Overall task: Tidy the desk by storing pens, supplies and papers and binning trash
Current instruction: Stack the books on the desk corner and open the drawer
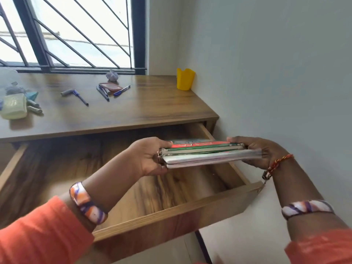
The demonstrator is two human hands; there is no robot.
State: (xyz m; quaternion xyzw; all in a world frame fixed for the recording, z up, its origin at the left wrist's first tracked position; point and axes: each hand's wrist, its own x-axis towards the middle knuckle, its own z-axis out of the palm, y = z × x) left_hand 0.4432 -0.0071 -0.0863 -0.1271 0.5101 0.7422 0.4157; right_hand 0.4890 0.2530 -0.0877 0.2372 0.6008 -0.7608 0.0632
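Note:
A stack of notebooks and papers (pixel 202 153) with a red and green cover on top is held level over the open wooden drawer (pixel 171 216). My left hand (pixel 148 157) grips its left end and my right hand (pixel 255 149) grips its right end. The drawer is pulled out from under the desk (pixel 152 103) and its inside looks bare. On the desktop lie several pens (pixel 103 92), a blue marker (pixel 122 90), another pen (pixel 81 98), a crumpled paper ball (pixel 112 75) and a reddish flat case (pixel 110 86).
A yellow pen holder (pixel 185 79) stands at the desk's back right corner by the wall. A pale green pouch (pixel 14 108) with markers and small items lies at the left edge. A barred window (pixel 72 33) runs behind the desk; the white wall is close on the right.

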